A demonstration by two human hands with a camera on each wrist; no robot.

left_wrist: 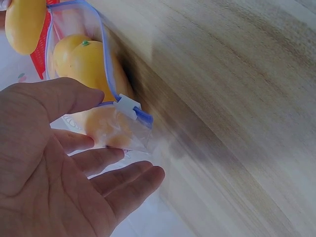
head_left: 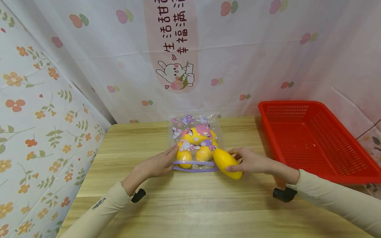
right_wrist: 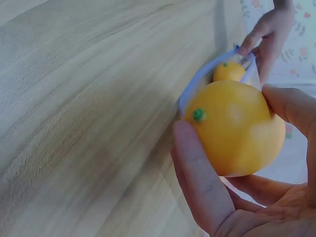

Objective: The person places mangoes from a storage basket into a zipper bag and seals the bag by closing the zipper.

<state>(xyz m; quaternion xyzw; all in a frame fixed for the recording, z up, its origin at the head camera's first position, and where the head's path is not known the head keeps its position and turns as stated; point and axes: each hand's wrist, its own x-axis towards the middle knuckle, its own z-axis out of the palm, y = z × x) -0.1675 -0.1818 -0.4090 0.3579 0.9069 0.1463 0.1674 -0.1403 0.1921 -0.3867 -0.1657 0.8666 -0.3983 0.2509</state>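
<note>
A yellow toy mango [head_left: 225, 162] with a small green stem nub is held between the thumb and fingers of my right hand [head_left: 253, 160], at the right corner of the bag's mouth. The clear zip bag [head_left: 194, 165] has pink and purple cartoon prints and lies on the table, its purple-edged mouth toward me. Several yellow mangoes [left_wrist: 91, 64] show inside it. My left hand [head_left: 160, 163] rests against the bag's left side with fingers fairly straight. In the left wrist view its thumb touches the rim near the white slider [left_wrist: 127, 106], and the mouth gapes.
A red plastic basket [head_left: 268, 132] stands at the right on the wooden table [head_left: 190, 205]. Behind the table hangs a printed white curtain [head_left: 238, 66], with a floral cloth [head_left: 44, 132] along the left side. A black wrist mount [head_left: 284, 194] sits below the right wrist.
</note>
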